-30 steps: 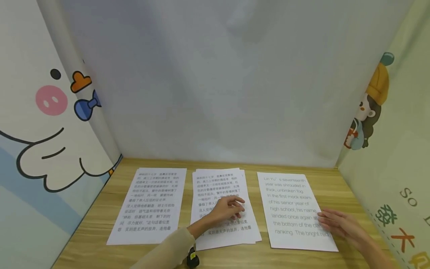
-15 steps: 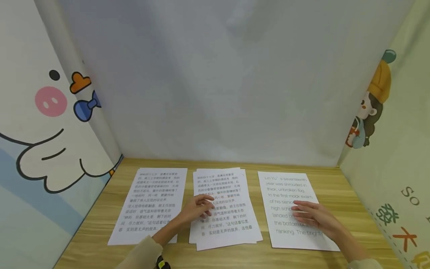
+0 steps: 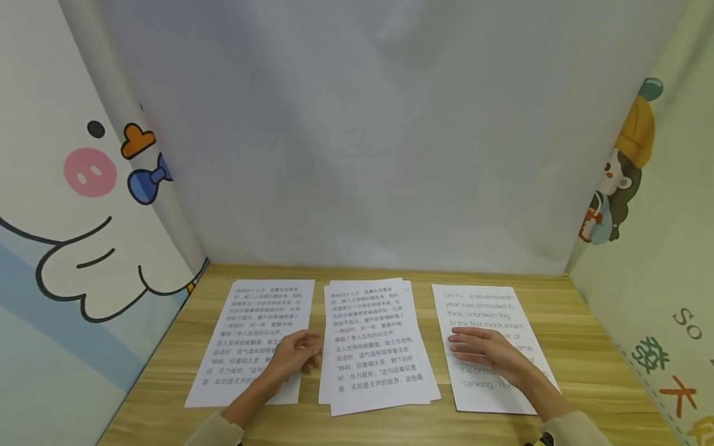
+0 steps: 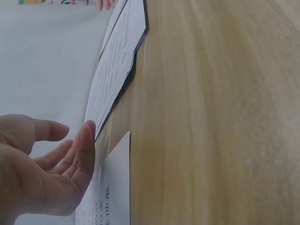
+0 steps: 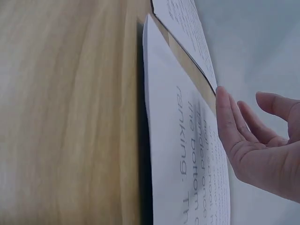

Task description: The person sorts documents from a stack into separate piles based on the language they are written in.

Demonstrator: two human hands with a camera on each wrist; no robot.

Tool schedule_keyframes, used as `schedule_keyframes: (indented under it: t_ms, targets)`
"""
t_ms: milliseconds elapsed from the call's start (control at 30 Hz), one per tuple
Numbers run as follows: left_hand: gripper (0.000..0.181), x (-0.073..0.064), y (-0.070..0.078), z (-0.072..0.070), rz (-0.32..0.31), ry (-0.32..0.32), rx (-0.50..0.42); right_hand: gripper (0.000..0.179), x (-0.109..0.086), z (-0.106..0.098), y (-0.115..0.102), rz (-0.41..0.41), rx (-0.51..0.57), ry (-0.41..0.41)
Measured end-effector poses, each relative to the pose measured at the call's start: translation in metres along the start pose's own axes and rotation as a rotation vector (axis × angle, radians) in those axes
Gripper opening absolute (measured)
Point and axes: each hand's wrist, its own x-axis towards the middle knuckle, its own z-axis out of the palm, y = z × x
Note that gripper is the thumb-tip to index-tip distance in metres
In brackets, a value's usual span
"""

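Observation:
Three piles of printed white paper lie side by side on the table. The left pile and the middle pile carry Chinese text; the right pile is in English. Sheets of the middle pile are fanned unevenly, with corners sticking out. My left hand hovers at the right part of the left pile, fingertips near the gap before the middle pile. Its fingers are loosely bent and hold nothing. My right hand is over the right pile, empty, its fingers extended to the left.
The wood-grain table has a pale wall behind it. Side panels with cartoon prints, a white figure at left and a child in a yellow hat at right, flank it.
My left hand has moved left from over the middle pile to the left pile's right side. My right hand has come left from the right pile's outer edge to over its middle.

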Motion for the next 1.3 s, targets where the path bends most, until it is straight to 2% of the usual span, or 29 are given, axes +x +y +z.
schedule_keyframes:
  t_ms: [167,600,767,867,1300]
  targets:
    - [0.041,0.003,-0.001,0.003,-0.027,0.005,0.007,0.062,0.014,0.016,0.001,0.0,-0.002,-0.029]
    - [0.048,0.014,0.004,0.016,-0.003,-0.001,0.09,0.067,0.027,0.043,-0.003,0.028,-0.035,-0.046]
    - [0.049,0.017,0.008,0.019,-0.018,-0.001,0.174,0.067,0.03,0.048,-0.004,0.029,-0.027,-0.056]
    - [0.05,0.019,0.009,0.021,-0.029,0.001,0.193,0.065,0.032,0.05,-0.004,0.039,-0.025,-0.044]
    - [0.054,0.022,0.012,0.023,-0.046,0.016,0.194,0.062,0.029,0.051,-0.007,0.02,-0.051,-0.049]
